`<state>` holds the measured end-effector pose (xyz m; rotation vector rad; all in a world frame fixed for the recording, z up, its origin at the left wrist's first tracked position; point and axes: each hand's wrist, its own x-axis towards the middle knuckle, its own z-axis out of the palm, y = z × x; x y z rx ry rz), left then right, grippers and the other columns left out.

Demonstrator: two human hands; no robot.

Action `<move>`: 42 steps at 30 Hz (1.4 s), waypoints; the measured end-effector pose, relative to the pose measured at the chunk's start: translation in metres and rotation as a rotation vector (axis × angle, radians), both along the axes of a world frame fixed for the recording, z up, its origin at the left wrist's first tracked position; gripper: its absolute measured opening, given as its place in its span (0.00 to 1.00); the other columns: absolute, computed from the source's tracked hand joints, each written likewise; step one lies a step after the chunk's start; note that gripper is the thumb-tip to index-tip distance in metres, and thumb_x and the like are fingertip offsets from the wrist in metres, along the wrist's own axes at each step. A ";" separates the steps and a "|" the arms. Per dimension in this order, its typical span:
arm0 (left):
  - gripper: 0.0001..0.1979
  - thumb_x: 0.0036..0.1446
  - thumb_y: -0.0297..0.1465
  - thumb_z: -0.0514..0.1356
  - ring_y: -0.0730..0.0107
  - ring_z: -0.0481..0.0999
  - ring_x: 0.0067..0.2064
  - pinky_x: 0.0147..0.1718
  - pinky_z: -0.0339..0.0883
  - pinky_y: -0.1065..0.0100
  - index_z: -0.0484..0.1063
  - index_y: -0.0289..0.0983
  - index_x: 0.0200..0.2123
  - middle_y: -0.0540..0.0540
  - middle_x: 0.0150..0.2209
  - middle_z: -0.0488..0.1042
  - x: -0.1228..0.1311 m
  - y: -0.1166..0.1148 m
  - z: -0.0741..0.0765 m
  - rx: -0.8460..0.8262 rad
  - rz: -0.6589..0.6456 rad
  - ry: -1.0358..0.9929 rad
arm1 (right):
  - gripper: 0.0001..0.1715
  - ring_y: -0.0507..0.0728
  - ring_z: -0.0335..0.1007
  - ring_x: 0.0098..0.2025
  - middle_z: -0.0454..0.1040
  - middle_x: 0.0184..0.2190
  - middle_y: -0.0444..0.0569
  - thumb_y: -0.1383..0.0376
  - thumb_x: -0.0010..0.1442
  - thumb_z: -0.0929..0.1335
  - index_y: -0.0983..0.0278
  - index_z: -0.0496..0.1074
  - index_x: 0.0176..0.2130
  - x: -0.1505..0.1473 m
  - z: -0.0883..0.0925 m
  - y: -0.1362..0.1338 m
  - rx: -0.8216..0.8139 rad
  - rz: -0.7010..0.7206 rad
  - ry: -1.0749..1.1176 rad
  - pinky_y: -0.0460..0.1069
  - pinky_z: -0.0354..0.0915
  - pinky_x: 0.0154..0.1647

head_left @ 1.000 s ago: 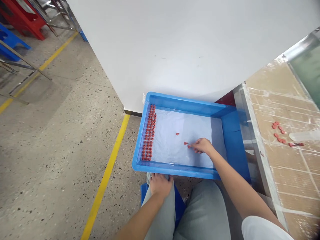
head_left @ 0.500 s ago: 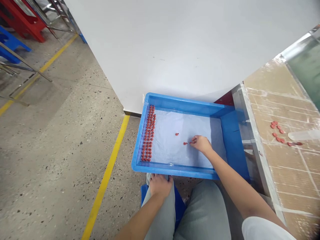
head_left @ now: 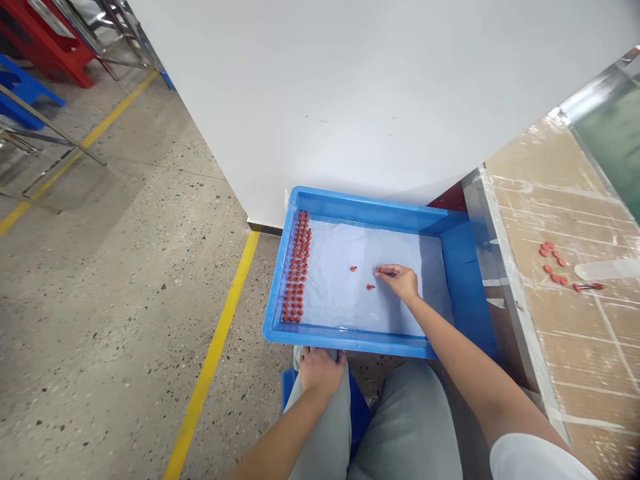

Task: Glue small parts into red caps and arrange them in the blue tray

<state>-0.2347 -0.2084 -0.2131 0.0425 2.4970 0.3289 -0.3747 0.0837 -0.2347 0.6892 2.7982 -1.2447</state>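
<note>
A blue tray [head_left: 467, 287] lined with white paper lies on the floor in front of my knees. Rows of small red pieces [head_left: 297, 267] run along its left wall. Two loose red pieces [head_left: 370, 287] lie near the tray's middle. My right hand [head_left: 400, 280] reaches into the tray just right of them, fingers pinched on a small red piece. My left hand [head_left: 320, 368] rests closed on my left knee, below the tray's near rim.
A white wall panel [head_left: 350, 100] stands behind the tray. At the right, a taped cardboard-topped table [head_left: 575, 320] holds several red pieces [head_left: 553, 263] and a white tool. A yellow floor line [head_left: 215, 347] runs left of the tray. Red and blue stools stand far left.
My right hand has lifted away from the loose piece near the tray's middle and moved a little up and right. The left hand has stayed on the knee.
</note>
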 end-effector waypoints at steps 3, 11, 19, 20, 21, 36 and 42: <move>0.28 0.61 0.47 0.49 0.44 0.70 0.54 0.49 0.64 0.52 0.78 0.29 0.43 0.31 0.46 0.77 0.000 0.000 0.000 0.006 0.002 0.003 | 0.27 0.60 0.80 0.41 0.82 0.38 0.54 0.49 0.45 0.76 0.65 0.78 0.39 -0.005 -0.011 0.003 -0.089 -0.044 0.069 0.53 0.74 0.45; 0.28 0.61 0.47 0.49 0.43 0.69 0.54 0.49 0.63 0.51 0.78 0.30 0.44 0.31 0.45 0.77 0.003 0.000 -0.006 0.014 0.008 0.025 | 0.33 0.61 0.79 0.38 0.81 0.39 0.57 0.48 0.41 0.78 0.66 0.77 0.41 -0.001 -0.021 0.015 -0.179 -0.080 0.141 0.56 0.75 0.44; 0.29 0.61 0.48 0.49 0.42 0.69 0.54 0.50 0.62 0.50 0.78 0.30 0.42 0.30 0.44 0.77 0.005 -0.001 -0.009 0.016 0.010 0.024 | 0.32 0.61 0.79 0.38 0.82 0.37 0.56 0.48 0.41 0.77 0.65 0.77 0.41 -0.016 -0.018 0.004 -0.139 -0.060 0.121 0.57 0.75 0.44; 0.29 0.61 0.48 0.49 0.42 0.69 0.54 0.50 0.61 0.51 0.78 0.30 0.42 0.31 0.43 0.78 0.005 -0.001 -0.010 0.019 0.013 0.023 | 0.32 0.61 0.79 0.38 0.82 0.37 0.55 0.48 0.42 0.77 0.65 0.77 0.41 -0.020 -0.017 0.003 -0.127 -0.058 0.117 0.56 0.74 0.44; 0.29 0.61 0.48 0.49 0.42 0.69 0.54 0.50 0.61 0.51 0.78 0.30 0.42 0.31 0.43 0.78 0.005 -0.001 -0.010 0.021 0.016 0.021 | 0.31 0.62 0.79 0.39 0.82 0.37 0.55 0.48 0.42 0.77 0.65 0.77 0.41 -0.025 -0.016 0.002 -0.112 -0.054 0.112 0.56 0.74 0.44; 0.27 0.59 0.47 0.52 0.41 0.70 0.52 0.51 0.59 0.50 0.78 0.30 0.43 0.32 0.45 0.77 0.004 -0.002 -0.012 0.048 0.063 -0.010 | 0.17 0.58 0.79 0.40 0.82 0.36 0.49 0.64 0.49 0.74 0.63 0.76 0.41 -0.144 0.003 -0.068 0.045 0.255 0.034 0.53 0.71 0.49; 0.26 0.60 0.47 0.52 0.42 0.69 0.53 0.50 0.58 0.50 0.77 0.32 0.44 0.32 0.45 0.77 0.003 -0.003 -0.010 0.081 0.082 -0.018 | 0.16 0.58 0.79 0.42 0.82 0.37 0.46 0.70 0.49 0.72 0.62 0.77 0.41 -0.175 0.002 -0.105 0.104 0.367 0.045 0.52 0.70 0.50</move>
